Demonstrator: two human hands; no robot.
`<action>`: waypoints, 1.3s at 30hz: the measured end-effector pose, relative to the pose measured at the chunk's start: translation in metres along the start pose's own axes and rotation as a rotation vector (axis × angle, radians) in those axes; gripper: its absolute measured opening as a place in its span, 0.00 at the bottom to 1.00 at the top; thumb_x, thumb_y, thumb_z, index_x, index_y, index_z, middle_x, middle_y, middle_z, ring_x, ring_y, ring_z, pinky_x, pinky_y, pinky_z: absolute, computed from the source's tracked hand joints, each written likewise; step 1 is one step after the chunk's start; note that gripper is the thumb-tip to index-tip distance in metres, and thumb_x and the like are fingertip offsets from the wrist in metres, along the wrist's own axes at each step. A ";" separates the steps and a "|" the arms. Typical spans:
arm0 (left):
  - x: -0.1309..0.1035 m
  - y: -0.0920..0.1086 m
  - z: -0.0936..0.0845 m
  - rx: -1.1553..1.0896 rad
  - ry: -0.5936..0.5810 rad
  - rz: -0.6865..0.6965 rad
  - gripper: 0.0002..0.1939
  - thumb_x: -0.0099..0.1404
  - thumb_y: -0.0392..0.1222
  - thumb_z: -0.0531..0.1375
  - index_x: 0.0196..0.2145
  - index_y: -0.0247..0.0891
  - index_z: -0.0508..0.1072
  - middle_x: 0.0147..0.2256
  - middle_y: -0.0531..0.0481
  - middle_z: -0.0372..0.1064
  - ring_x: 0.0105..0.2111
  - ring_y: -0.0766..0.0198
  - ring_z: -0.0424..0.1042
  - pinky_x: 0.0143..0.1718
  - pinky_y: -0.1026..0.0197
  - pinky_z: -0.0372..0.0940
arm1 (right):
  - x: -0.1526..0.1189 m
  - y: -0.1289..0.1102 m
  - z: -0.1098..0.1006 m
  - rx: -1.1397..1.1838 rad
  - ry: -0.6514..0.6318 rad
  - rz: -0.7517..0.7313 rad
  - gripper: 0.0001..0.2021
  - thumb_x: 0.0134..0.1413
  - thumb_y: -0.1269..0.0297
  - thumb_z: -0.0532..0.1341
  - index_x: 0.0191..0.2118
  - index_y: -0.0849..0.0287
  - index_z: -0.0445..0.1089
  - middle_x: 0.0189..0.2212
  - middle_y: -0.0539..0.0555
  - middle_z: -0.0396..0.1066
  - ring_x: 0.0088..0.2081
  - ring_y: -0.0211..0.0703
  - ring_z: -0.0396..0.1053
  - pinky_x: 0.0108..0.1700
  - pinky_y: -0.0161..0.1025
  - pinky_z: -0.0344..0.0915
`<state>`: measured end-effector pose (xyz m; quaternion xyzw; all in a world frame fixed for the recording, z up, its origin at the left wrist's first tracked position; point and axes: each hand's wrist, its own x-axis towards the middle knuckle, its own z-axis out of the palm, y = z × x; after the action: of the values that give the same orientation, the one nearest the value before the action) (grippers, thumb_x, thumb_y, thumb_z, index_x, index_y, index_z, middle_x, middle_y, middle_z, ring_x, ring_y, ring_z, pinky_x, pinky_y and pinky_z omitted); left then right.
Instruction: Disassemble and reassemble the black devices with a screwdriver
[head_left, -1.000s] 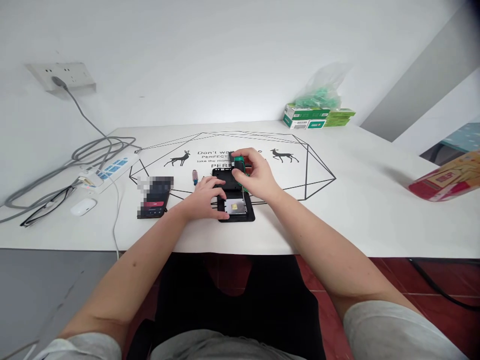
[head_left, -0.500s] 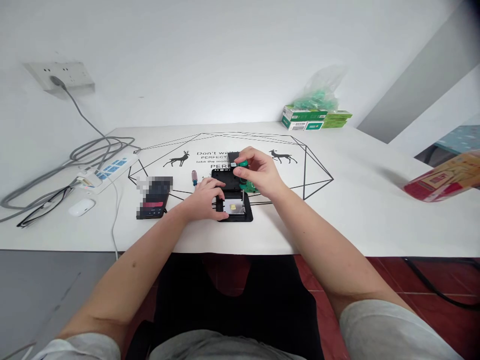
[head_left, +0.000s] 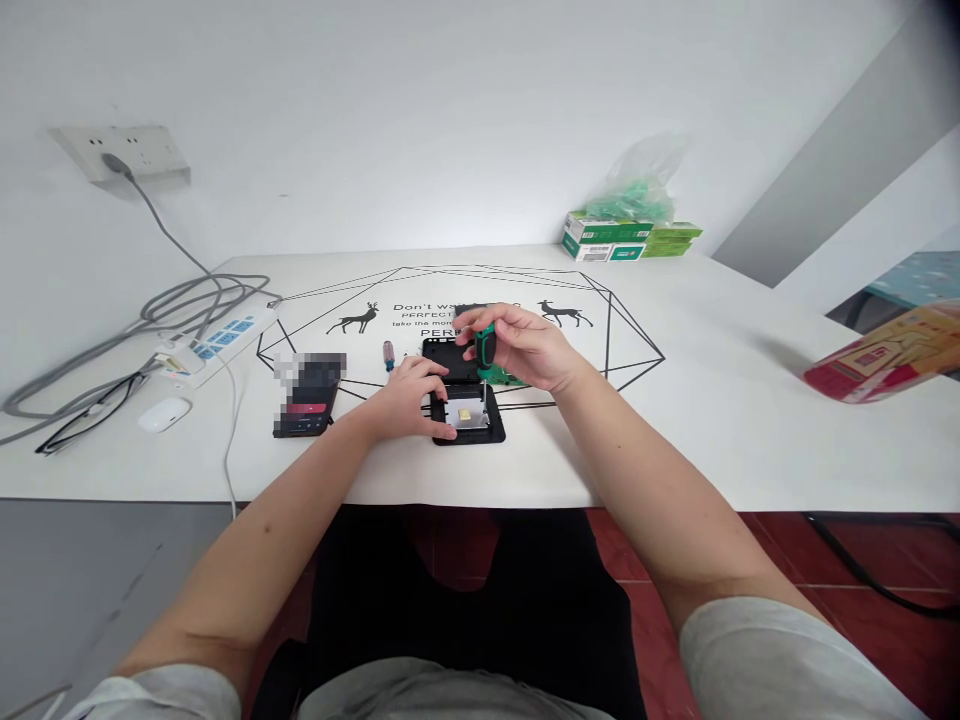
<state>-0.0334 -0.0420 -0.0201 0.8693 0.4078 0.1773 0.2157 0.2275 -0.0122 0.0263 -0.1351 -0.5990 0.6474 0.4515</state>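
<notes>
My right hand grips the green and black handle of a screwdriver, held nearly upright. Its shaft points down to the right side of a silver metal plate that bears a small yellowish pad. The plate sits in a black plastic casing near the front of the table. My left hand clasps the casing's left side, thumb at the front and fingers behind. Directly beyond lies another black casing part, with a green circuit board beside it, partly hidden by my right hand.
A second small screwdriver lies left of the casing parts. Farther left are a phone, a white mouse, glasses and a power strip with cables. Green boxes stand at the back; a red-yellow package is right.
My right hand has turned about the screwdriver handle, its fingers now more spread, and more of the handle shows. My left hand and the casing stay in place.
</notes>
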 end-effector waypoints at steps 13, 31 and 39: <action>-0.001 -0.003 0.000 0.012 0.004 0.012 0.26 0.53 0.63 0.79 0.39 0.45 0.80 0.65 0.42 0.69 0.70 0.35 0.56 0.72 0.27 0.53 | 0.002 -0.004 -0.007 -0.014 0.022 -0.063 0.23 0.47 0.56 0.82 0.35 0.53 0.67 0.40 0.50 0.84 0.39 0.45 0.82 0.45 0.44 0.79; -0.002 -0.004 -0.001 0.002 0.011 0.007 0.25 0.53 0.61 0.80 0.40 0.46 0.79 0.64 0.43 0.70 0.69 0.38 0.58 0.72 0.30 0.56 | 0.002 -0.002 -0.001 -0.075 0.099 -0.026 0.06 0.56 0.60 0.70 0.37 0.55 0.79 0.41 0.53 0.77 0.38 0.42 0.74 0.40 0.42 0.73; -0.002 -0.005 -0.001 0.004 0.008 0.008 0.26 0.53 0.62 0.79 0.41 0.46 0.80 0.64 0.43 0.70 0.69 0.37 0.57 0.72 0.29 0.56 | 0.001 -0.006 -0.002 -0.011 -0.034 -0.056 0.17 0.52 0.52 0.77 0.35 0.56 0.73 0.38 0.54 0.84 0.39 0.47 0.83 0.46 0.46 0.79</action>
<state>-0.0384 -0.0403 -0.0226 0.8707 0.4055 0.1811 0.2114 0.2308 -0.0110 0.0313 -0.1100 -0.6136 0.6334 0.4584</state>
